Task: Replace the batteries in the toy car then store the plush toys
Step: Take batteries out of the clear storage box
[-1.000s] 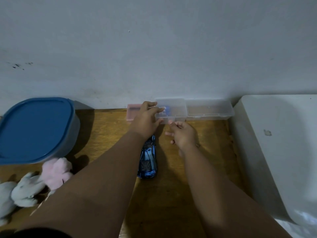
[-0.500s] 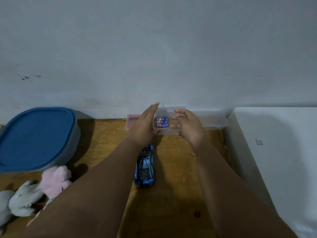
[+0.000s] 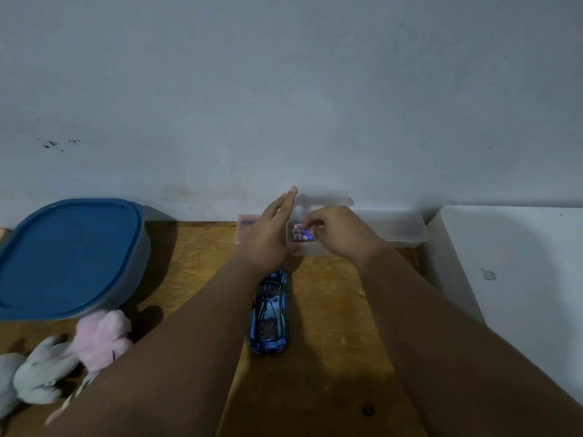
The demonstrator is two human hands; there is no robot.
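Wooden table (image 3: 195, 279): blue toy car (image 3: 269, 313); left hand (image 3: 268, 234) flat open, right hand (image 3: 337, 231) pinching batteries (image 3: 301, 232).

Dim grey wall (image 3: 284, 89); wooden table (image 3: 331, 357)

A home: plush toys (image 3: 63, 357) on a wooden table (image 3: 331, 373) by a plain wall (image 3: 284, 89).

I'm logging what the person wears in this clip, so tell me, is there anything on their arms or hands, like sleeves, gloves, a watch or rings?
Nothing shows. Both forearms are bare up to the frame's bottom edge, with no sleeve in view. The left hand and right hand are ungloved, and neither wrist carries a watch or band. No rings are visible, though the dim light hides fine detail on the fingers.
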